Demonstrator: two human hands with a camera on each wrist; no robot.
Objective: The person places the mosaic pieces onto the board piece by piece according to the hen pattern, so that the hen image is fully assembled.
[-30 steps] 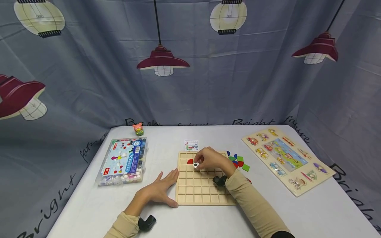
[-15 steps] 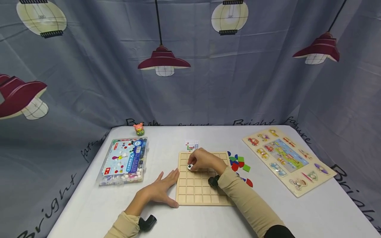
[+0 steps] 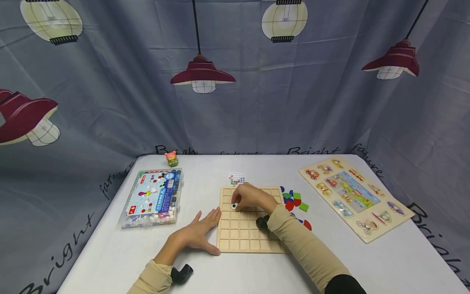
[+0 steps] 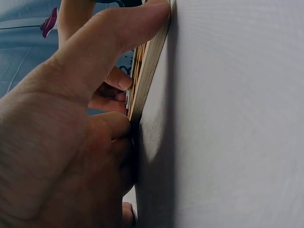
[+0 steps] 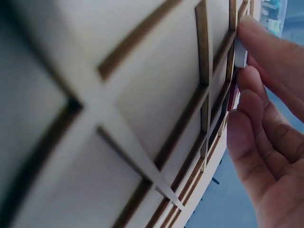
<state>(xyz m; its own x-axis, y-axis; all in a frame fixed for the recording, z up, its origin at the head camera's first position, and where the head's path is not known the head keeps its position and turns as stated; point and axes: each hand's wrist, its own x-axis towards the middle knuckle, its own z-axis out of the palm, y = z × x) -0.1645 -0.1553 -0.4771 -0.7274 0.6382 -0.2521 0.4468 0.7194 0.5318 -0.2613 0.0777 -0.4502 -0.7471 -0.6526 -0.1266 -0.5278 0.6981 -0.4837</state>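
A wooden grid board (image 3: 244, 235) lies flat in front of me. My left hand (image 3: 198, 234) rests at its left edge, fingers straight and thumb spread; the left wrist view shows the thumb against the board's side. Over the upper left squares, my right hand (image 3: 253, 197) pinches a small white tile with a black dot (image 3: 234, 206) between thumb and fingers. In the right wrist view this white tile (image 5: 241, 53) sits at the grid's raised ribs, with a bit of red showing just below it. The hand hides several squares around there.
A small picture card (image 3: 236, 179) lies beyond the board. Loose tiles (image 3: 289, 205) in red, green and blue are scattered along its right side. A lidded bead box (image 3: 152, 198) stands left, a small figurine (image 3: 171, 159) behind it, and a wooden picture puzzle (image 3: 354, 196) lies right.
My right hand has moved left across the board with the white tile, over where a red piece showed, and has since stayed almost still. The left hand keeps its place.
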